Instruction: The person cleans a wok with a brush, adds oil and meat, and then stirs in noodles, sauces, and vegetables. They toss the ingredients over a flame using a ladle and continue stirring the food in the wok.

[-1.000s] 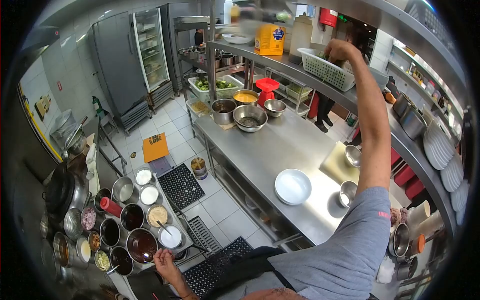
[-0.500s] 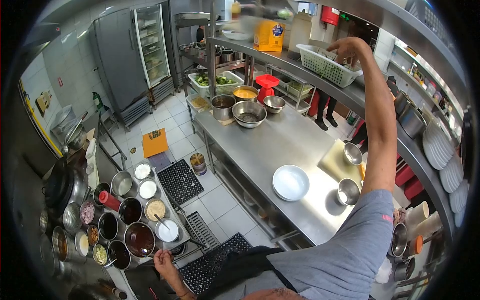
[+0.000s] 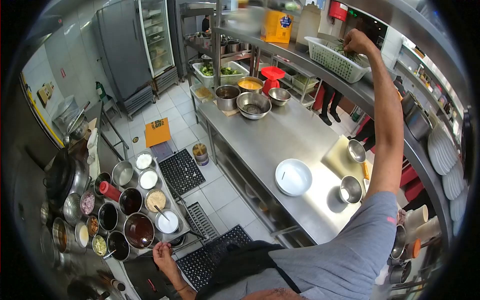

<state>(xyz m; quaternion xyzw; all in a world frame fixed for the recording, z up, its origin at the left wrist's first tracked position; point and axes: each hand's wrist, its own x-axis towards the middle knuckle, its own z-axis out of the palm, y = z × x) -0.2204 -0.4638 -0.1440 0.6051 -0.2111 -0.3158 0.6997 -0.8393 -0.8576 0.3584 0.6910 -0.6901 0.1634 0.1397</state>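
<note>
My right hand [image 3: 357, 42] is raised over the far end of a white perforated basket [image 3: 330, 57] on the upper shelf. Its fingers are closed on thin green herb sprigs [image 3: 348, 52] at the basket's edge. Low on the left, my left hand [image 3: 165, 256] hangs beside a pot of dark red sauce [image 3: 139, 230] and a pot of white liquid [image 3: 167, 221]. Its fingers are loosely bent and slightly apart, with nothing visible in them. A shallow white bowl [image 3: 293, 177] stands on the steel counter with a small dark strip in it.
Metal bowls [image 3: 351, 190] and a pale cutting board [image 3: 340, 157] are on the steel counter [image 3: 280, 135]. At its far end stand a red scale [image 3: 273, 75] and several pots. Sauce and ingredient pots crowd the left station. A person's legs [image 3: 330, 102] show beyond the counter.
My right hand has gone from spread fingers above the basket to fingers closed on herb sprigs, now lifted into sight. A small dark strip now shows in the white bowl. The view has shifted slightly.
</note>
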